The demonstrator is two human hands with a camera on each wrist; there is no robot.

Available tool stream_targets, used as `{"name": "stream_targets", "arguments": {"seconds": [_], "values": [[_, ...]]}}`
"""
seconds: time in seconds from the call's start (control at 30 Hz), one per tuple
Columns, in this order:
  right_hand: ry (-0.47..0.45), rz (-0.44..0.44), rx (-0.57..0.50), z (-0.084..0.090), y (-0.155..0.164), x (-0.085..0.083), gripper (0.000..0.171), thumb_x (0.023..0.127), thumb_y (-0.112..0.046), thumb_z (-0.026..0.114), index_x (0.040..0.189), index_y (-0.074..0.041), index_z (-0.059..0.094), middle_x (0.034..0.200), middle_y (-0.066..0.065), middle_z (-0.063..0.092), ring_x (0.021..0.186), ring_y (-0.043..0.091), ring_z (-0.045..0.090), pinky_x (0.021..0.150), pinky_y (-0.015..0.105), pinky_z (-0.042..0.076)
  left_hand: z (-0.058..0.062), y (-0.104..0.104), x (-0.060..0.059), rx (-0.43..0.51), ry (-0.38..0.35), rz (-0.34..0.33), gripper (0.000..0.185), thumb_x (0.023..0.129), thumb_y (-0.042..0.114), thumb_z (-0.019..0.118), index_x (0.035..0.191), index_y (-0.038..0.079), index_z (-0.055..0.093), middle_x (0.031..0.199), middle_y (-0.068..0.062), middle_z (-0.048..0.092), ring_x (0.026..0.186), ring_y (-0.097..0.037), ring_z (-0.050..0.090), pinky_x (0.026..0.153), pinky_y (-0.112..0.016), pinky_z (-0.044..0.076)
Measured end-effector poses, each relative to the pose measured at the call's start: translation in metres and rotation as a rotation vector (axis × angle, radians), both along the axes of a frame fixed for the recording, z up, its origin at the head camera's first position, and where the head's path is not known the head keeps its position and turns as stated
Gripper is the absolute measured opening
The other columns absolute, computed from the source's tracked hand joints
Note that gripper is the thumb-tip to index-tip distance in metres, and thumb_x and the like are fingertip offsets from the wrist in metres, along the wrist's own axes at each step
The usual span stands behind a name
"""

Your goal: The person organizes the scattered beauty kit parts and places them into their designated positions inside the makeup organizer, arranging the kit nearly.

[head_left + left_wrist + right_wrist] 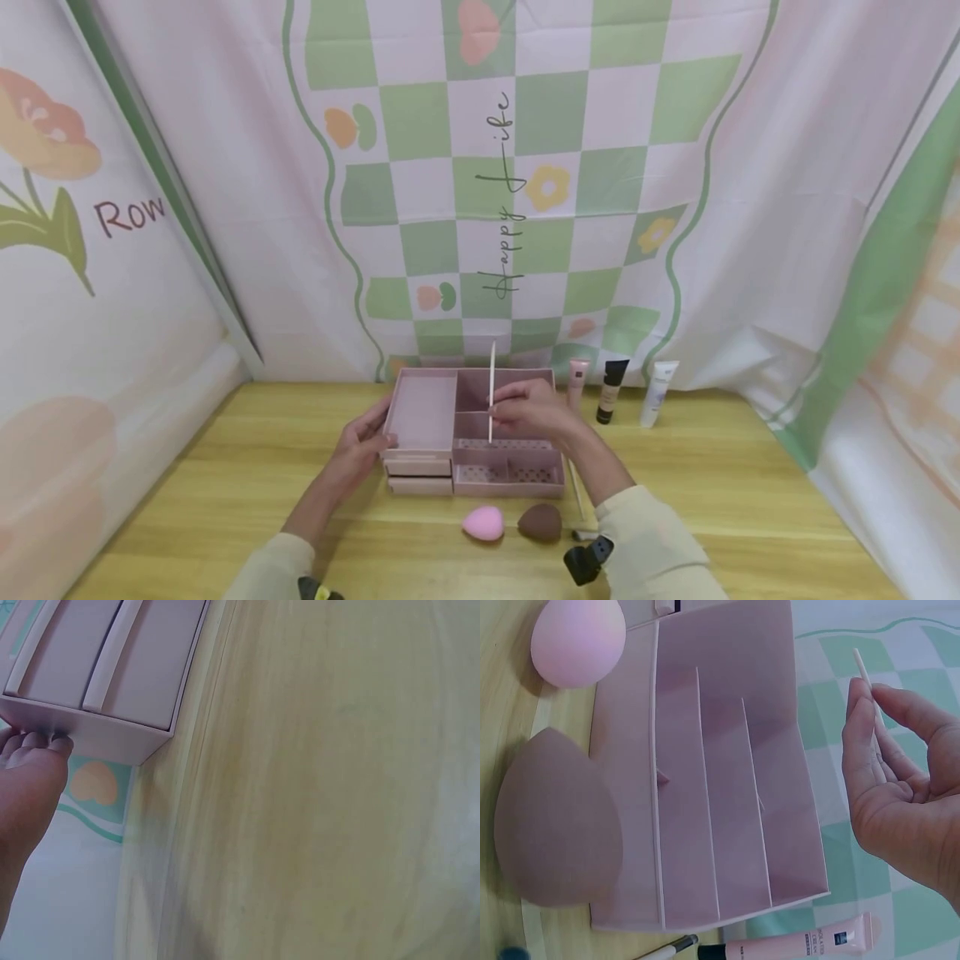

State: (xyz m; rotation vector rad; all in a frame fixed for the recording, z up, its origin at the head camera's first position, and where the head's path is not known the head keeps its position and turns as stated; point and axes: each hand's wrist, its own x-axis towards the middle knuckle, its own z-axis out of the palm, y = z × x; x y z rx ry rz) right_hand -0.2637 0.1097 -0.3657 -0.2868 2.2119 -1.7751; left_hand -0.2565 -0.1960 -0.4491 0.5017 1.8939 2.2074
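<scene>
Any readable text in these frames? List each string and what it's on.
"Happy Life", script running vertically on the checkered backdrop cloth.
"Row", cut off, on the left side panel.
Pink tube: small print there, too blurred to read.
Black tube and white tube: label marks too small to read.
Nothing on the pink organizer box, the makeup sponges or the stick.

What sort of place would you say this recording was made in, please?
Probably a staged tabletop set for cosmetics: printed fabric backdrops enclose a wooden table with a pink organizer, cosmetic tubes and makeup sponges.
</scene>
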Motion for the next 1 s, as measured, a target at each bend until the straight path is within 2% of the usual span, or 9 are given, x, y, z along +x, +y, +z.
{"name": "stream_targets", "arguments": {"seconds": [0.13,0.27,0.6,0.8,1.0], "values": [[-0.009,0.002,-0.008,-0.001,-0.005,-0.001,0.042,0.087,-0.004,0.064,0.122,0.016,0.056,0.103,0.025,0.072,0.075,0.008,0.069,0.081,0.028,0.063,-0.001,0.001,0.0,0.008,-0.005,0.009,0.074,0.09,-0.005,0.048,0.155,0.0,0.012,0.166,-0.015,0.004,0.154,-0.031,0.005,0.113,-0.017,0.031],[-0.034,-0.003,-0.011,-0.001,-0.008,-0.002,0.042,0.086,-0.004,0.065,0.122,0.016,0.056,0.098,0.021,0.073,0.076,0.01,0.069,0.082,0.03,0.063,-0.001,0.003,-0.001,0.029,-0.006,0.01,0.075,0.089,-0.006,0.048,0.154,-0.001,0.011,0.166,-0.016,0.004,0.153,-0.03,0.005,0.111,-0.015,0.032],[-0.032,0.032,-0.024,0.002,-0.028,-0.007,0.037,0.087,-0.004,0.064,0.118,0.016,0.058,0.09,0.014,0.074,0.073,0.008,0.068,0.073,0.021,0.062,0.0,0.001,-0.001,0.022,-0.016,0.018,0.076,0.089,-0.005,0.048,0.155,0.0,0.011,0.166,-0.015,0.002,0.154,-0.029,0.003,0.115,-0.02,0.026],[-0.044,0.026,-0.015,0.002,-0.042,-0.011,0.033,0.087,-0.003,0.065,0.115,0.014,0.061,0.085,0.011,0.074,0.069,0.007,0.067,0.069,0.019,0.061,0.0,0.001,0.0,0.034,-0.01,0.016,0.076,0.088,-0.007,0.048,0.155,-0.001,0.011,0.166,-0.017,0.002,0.154,-0.03,0.003,0.111,-0.014,0.031],[-0.079,0.001,-0.008,0.002,-0.053,-0.013,0.029,0.087,-0.002,0.065,0.112,0.012,0.063,0.086,0.012,0.075,0.068,0.008,0.067,0.068,0.02,0.061,0.001,0.003,0.002,0.033,-0.004,0.033,0.076,0.088,-0.007,0.048,0.154,-0.002,0.012,0.165,-0.019,0.005,0.153,-0.032,0.006,0.111,-0.015,0.032]]}}
